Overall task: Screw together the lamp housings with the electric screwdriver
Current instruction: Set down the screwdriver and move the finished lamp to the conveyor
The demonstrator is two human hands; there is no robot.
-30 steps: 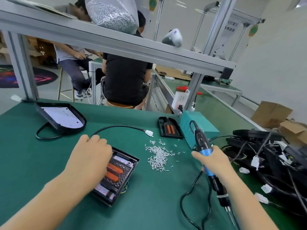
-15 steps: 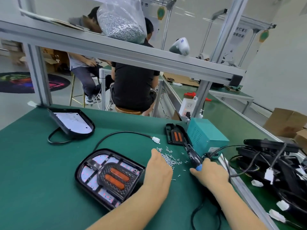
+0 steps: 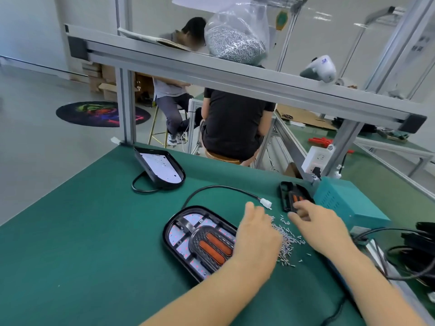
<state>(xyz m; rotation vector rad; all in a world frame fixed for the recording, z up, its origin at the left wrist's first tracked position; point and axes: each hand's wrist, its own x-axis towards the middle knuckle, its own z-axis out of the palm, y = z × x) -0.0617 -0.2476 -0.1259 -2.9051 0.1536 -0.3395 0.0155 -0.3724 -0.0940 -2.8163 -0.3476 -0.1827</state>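
A black lamp housing [image 3: 188,231] with a white LED board and an orange reflector insert lies open side up on the green mat. Right of it is a pile of small silver screws [image 3: 286,238]. My left hand [image 3: 256,238] lies over the left part of that pile, back up, fingers stretched forward. My right hand [image 3: 317,227] reaches past the pile, its fingertips at a small black part with orange strips [image 3: 286,194]. I do not see the electric screwdriver; only a black cable [image 3: 334,314] shows by my right forearm.
A teal power box [image 3: 346,203] stands behind my right hand. Another housing [image 3: 162,170] leans at the mat's far side. The lamp's cable ends in a white connector [image 3: 266,203]. Black housings with cables [image 3: 419,243] pile up at the right. A bag of screws [image 3: 235,43] sits on the frame overhead.
My right hand no longer holds the screwdriver and has moved to the small black part. My left hand left the lamp housing and went right onto the screw pile.
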